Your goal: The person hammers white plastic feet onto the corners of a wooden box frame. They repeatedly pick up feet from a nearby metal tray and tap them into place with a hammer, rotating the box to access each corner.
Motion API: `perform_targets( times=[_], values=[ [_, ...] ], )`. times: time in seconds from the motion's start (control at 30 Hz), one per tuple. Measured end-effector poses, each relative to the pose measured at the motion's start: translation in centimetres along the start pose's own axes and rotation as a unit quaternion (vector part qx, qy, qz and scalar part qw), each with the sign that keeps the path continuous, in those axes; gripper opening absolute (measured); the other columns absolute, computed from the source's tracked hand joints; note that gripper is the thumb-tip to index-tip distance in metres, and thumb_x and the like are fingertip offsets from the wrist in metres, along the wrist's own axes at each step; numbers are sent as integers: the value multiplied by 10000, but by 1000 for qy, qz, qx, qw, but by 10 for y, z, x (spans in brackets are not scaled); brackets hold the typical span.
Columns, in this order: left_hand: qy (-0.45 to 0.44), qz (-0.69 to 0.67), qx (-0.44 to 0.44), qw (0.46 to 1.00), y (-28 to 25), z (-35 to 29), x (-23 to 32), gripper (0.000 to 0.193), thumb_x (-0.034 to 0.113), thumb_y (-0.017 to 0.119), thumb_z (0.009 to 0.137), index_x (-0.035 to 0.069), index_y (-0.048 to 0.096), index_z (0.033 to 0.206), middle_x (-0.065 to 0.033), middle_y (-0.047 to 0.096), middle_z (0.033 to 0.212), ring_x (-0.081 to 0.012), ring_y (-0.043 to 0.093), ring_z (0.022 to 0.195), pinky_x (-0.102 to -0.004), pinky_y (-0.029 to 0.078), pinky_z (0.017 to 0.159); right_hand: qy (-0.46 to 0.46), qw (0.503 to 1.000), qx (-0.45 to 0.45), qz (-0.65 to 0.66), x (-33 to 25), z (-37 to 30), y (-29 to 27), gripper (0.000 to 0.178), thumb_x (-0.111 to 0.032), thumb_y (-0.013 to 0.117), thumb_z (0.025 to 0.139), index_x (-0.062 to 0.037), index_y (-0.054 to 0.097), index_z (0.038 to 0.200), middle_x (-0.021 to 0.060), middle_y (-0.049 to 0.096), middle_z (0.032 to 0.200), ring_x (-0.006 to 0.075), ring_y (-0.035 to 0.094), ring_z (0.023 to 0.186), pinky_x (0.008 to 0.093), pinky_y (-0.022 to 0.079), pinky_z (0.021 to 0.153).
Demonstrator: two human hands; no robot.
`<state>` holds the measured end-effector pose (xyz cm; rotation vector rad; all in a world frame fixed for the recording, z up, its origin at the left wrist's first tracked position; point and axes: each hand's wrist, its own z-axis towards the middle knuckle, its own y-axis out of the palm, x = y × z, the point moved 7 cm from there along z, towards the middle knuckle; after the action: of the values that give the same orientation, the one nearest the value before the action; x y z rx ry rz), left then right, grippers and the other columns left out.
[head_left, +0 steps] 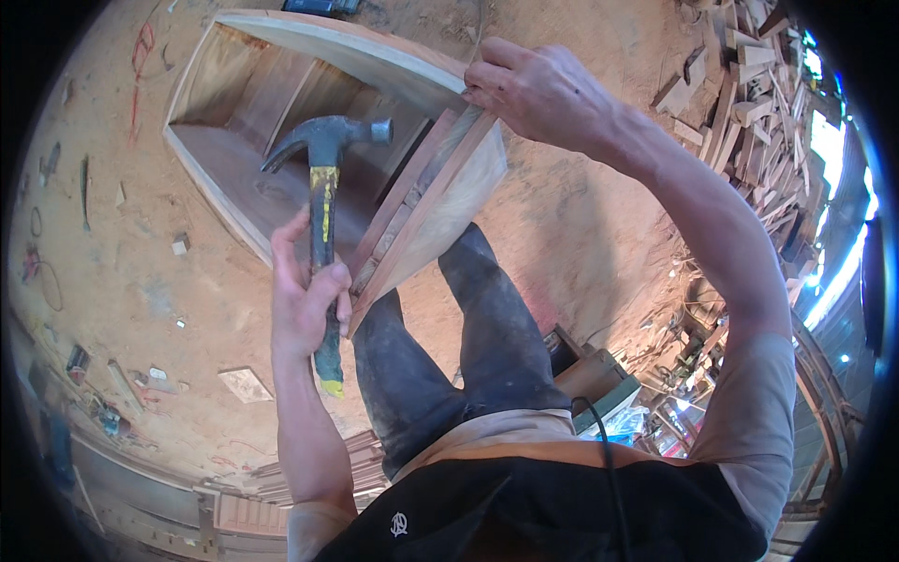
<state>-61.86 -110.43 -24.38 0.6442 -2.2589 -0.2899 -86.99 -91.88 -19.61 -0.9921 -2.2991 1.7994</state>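
Note:
My left hand (309, 304) is closed around the handle of a claw hammer (323, 201). The hammer is upright in view, with its dark metal head over the open box and its green and yellow grip end below my fingers. An open wooden cabinet (459, 197) with inner partitions stands on the ground in front of my legs. At its upper right corner, my right hand (538, 89) has its fingers curled and pressed onto the wood, where the end board meets the long side. Whether a small thing sits between those fingertips is hidden. Narrow strips run along the near end.
Piled wood offcuts (740, 103) lie on the right. A flat wood scrap (245, 384) and small tools are scattered over the sandy ground at left. Stacked boards (361, 459) lie behind my left arm. A box (599, 379) stands beside my right leg.

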Motion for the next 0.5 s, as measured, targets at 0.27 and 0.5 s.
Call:
perform_targets(
  times=[0.27, 0.5],
  values=[
    [43, 292, -107, 949, 23, -5, 65, 715, 0, 673, 861, 150, 442, 1521, -94, 730, 1013, -202, 674, 740, -372, 562, 675, 261, 866, 120, 409, 30, -52, 12, 406, -313, 736, 958, -65, 711, 1278, 164, 696, 1268, 315, 712, 1109, 420, 552, 1007],
    [31, 708, -320, 629, 102, 26, 192, 660, -55, 666, 777, 160, 618, 1399, -106, 754, 1031, -349, 700, 941, -454, 556, 805, 122, 884, 351, 284, -100, -97, -1, 772, -278, 879, 799, -49, 556, 1461, 190, 556, 1352, 333, 669, 1086, 430, 561, 988]
  ],
)
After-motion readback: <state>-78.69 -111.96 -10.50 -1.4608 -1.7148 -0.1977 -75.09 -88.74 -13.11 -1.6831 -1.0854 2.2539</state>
